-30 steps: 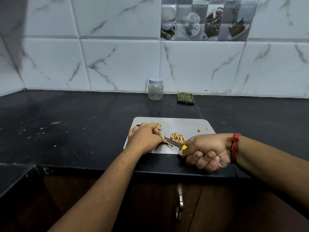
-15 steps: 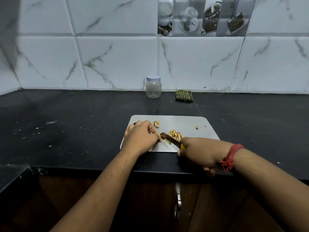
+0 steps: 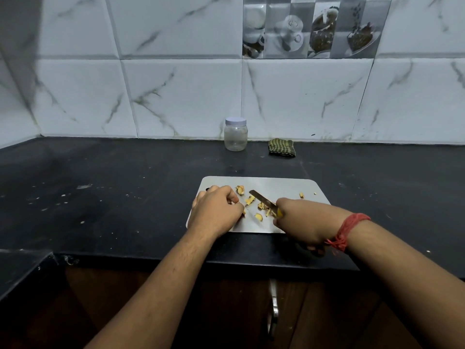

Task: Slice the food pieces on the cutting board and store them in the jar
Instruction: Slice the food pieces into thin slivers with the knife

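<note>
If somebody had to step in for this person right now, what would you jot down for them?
Right hand grips the yellow-handled knife, blade angled over the cutting board.
Left hand rests curled on the board's left side; whether it pinches a piece is hidden.
Food pieces lie scattered mid-board, some already cut small, a couple of bits near the far right corner.
Jar stands by the wall behind the board, lid on, looking empty.
Left: finish slicing, open the jar, put the pieces in.
</note>
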